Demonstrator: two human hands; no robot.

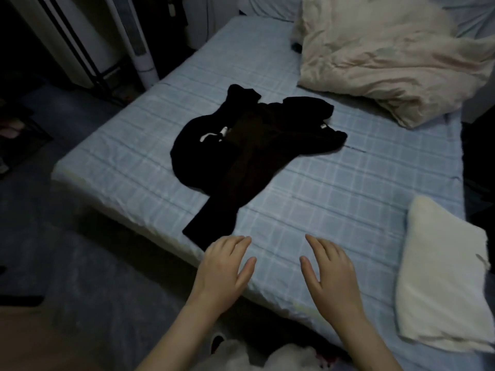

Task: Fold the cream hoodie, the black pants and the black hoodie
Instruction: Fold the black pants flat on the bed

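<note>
The 2 hands reach palm-down over the near edge of the mattress, holding nothing. The left hand is at 6 o'clock and the right hand at 5 o'clock, fingers straight and slightly apart. The black hoodie and black pants lie heaped together at the centre, with 1 dark leg stretching toward 7 o'clock, near the left fingertips. The folded cream hoodie lies at 4 o'clock and a rumpled duvet at 1 o'clock.

Bedsheet showing pale blue with white checks, heaped clothes looking black, folded hoodie showing cream, duvet looking pinkish-beige
</note>
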